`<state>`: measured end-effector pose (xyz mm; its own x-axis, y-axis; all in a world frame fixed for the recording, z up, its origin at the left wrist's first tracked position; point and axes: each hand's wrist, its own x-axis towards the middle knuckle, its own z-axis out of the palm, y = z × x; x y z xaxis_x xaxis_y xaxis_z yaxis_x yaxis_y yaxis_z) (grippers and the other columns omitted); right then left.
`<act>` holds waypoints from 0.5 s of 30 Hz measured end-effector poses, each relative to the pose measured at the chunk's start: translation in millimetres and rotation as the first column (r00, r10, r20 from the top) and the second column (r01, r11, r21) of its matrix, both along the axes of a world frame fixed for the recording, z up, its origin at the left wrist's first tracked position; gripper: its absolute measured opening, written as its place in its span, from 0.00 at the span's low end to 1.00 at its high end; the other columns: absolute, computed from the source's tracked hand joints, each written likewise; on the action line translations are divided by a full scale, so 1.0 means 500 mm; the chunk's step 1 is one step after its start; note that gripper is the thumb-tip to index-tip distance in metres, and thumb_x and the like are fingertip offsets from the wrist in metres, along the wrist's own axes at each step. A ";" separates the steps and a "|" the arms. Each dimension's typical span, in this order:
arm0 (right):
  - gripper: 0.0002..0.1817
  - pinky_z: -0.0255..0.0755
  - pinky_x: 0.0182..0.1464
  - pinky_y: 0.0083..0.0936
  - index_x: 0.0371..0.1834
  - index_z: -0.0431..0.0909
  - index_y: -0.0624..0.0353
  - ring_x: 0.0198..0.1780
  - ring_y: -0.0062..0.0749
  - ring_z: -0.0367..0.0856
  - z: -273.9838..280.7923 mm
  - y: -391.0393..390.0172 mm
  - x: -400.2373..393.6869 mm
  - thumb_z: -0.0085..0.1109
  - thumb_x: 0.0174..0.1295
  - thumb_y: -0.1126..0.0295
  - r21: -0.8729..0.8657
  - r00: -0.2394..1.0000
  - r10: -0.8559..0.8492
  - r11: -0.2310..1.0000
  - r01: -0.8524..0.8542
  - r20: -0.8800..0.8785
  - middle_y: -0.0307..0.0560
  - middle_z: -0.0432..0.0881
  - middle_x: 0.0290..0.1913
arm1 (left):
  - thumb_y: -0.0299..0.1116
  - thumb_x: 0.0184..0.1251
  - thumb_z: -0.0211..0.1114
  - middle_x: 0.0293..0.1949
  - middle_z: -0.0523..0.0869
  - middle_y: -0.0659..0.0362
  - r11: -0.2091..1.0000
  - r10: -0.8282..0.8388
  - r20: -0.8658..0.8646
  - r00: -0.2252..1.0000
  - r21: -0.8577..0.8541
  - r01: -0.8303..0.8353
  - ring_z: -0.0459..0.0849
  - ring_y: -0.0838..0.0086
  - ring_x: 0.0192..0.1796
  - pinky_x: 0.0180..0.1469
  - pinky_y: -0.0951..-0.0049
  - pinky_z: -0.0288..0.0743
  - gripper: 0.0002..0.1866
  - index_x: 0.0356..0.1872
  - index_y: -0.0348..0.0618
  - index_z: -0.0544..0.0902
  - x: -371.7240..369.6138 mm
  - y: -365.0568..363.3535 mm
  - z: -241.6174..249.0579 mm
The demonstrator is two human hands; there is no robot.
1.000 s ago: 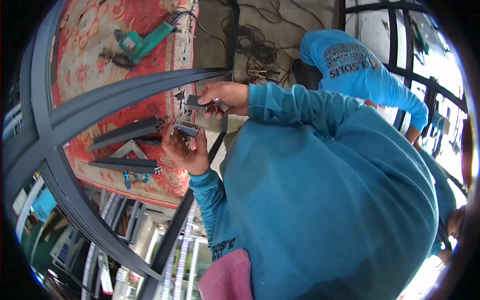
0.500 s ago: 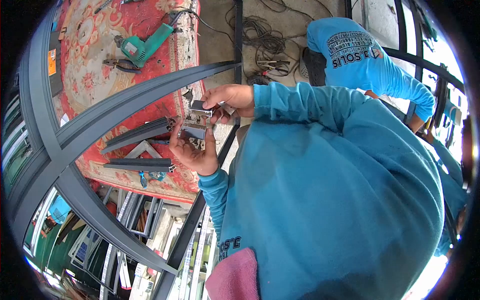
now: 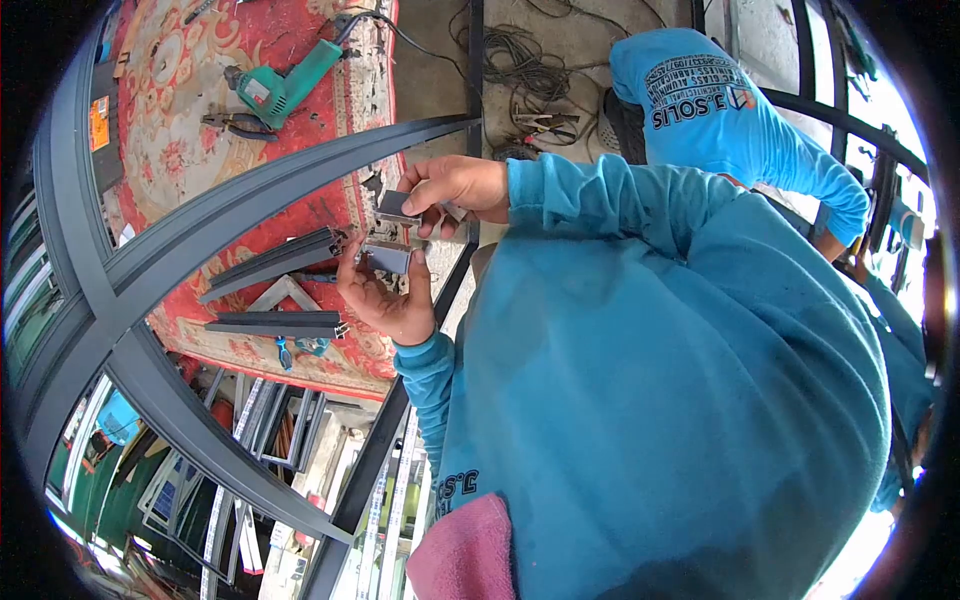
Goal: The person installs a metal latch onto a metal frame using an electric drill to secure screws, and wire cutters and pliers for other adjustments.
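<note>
My right hand (image 3: pixel 458 190), the upper one in the head view, pinches a short dark grey metal profile piece (image 3: pixel 397 205) between thumb and fingers. A lighter bit shows under its palm, too hidden to name. Just below, my left hand (image 3: pixel 390 300) holds a second short metal profile piece (image 3: pixel 387 259) by its ends, palm up. The two pieces lie close together with a small gap between them, their flat faces towards me. Both hands are over the edge of a table covered with red patterned cloth (image 3: pixel 310 200).
Dark metal frame bars (image 3: pixel 260 195) cross in front of me. On the cloth are a green power drill (image 3: pixel 285 88), pliers (image 3: pixel 240 126) and cut dark profiles (image 3: pixel 275 325). A co-worker in blue (image 3: pixel 705 100) bends at the upper right, near coiled cable (image 3: pixel 525 65).
Both metal pieces have tilted slightly, so more of their flat faces shows. My hands stay in nearly the same place.
</note>
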<state>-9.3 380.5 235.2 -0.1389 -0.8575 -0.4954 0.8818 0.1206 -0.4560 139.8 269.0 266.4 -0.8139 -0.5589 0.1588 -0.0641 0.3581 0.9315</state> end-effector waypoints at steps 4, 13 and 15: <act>0.18 0.70 0.29 0.17 0.46 0.72 0.56 0.35 0.20 0.80 0.001 -0.001 0.001 0.65 0.56 0.64 -0.018 1.000 0.009 1.000 -0.009 -0.003 0.37 0.79 0.38 | 0.18 0.50 0.69 0.59 0.73 0.49 0.999 0.008 -0.006 1.000 0.049 -0.008 0.74 0.64 0.59 0.61 0.65 0.68 0.34 0.60 0.36 0.65 0.001 -0.001 -0.003; 0.16 0.67 0.29 0.21 0.45 0.74 0.58 0.32 0.19 0.74 -0.054 -0.061 -0.087 0.63 0.57 0.63 0.110 0.922 -0.078 0.986 0.129 -0.380 0.36 0.76 0.34 | 0.18 0.47 0.73 0.59 0.73 0.50 0.995 0.007 0.017 1.000 -0.103 -0.005 0.75 0.65 0.57 0.60 0.66 0.68 0.37 0.60 0.38 0.65 0.015 -0.015 -0.012; 0.18 0.69 0.22 0.21 0.46 0.74 0.62 0.28 0.19 0.75 -0.095 -0.122 -0.151 0.64 0.56 0.66 0.118 0.848 -0.092 0.977 0.178 -0.522 0.39 0.79 0.31 | 0.18 0.46 0.73 0.59 0.73 0.50 0.997 0.039 0.021 0.999 -0.064 -0.038 0.75 0.66 0.57 0.59 0.67 0.68 0.37 0.60 0.39 0.66 0.018 -0.011 -0.006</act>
